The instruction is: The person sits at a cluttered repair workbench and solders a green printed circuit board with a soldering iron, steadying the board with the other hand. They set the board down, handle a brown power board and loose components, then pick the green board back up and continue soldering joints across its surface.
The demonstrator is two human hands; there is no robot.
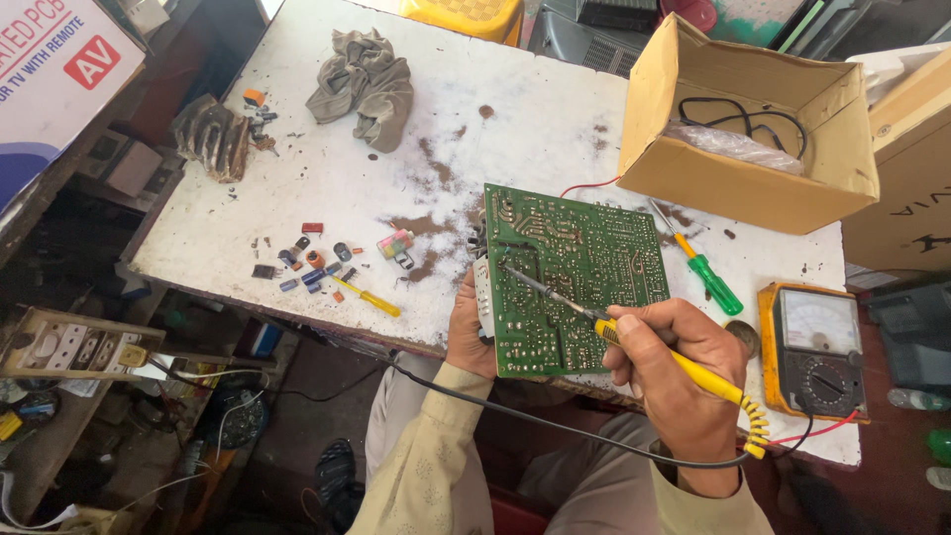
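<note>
White, stained tabletop (pixel 327 168) carried everything. Beyond the green circuit board (pixel 573 280), to its right, sat an open cardboard box (pixel 738 129); a crumpled grey rag (pixel 365 84) lay well to the board's upper left. Right of the board stood an orange-cased analogue meter (pixel 814 349). The board itself overhung the near edge, the left hand (pixel 470 332) closed on its left side. The right hand (pixel 674 372), its grip shut around a yellow-handled soldering iron (pixel 634 342), held the tip against the board's middle.

1 open brown cardboard box (pixel 743 129) stands beyond the gripped board, up right. 1 white-blue-red printed carton (pixel 50 69) sits far left. Another tan carton (pixel 911 168) sits far right.
</note>
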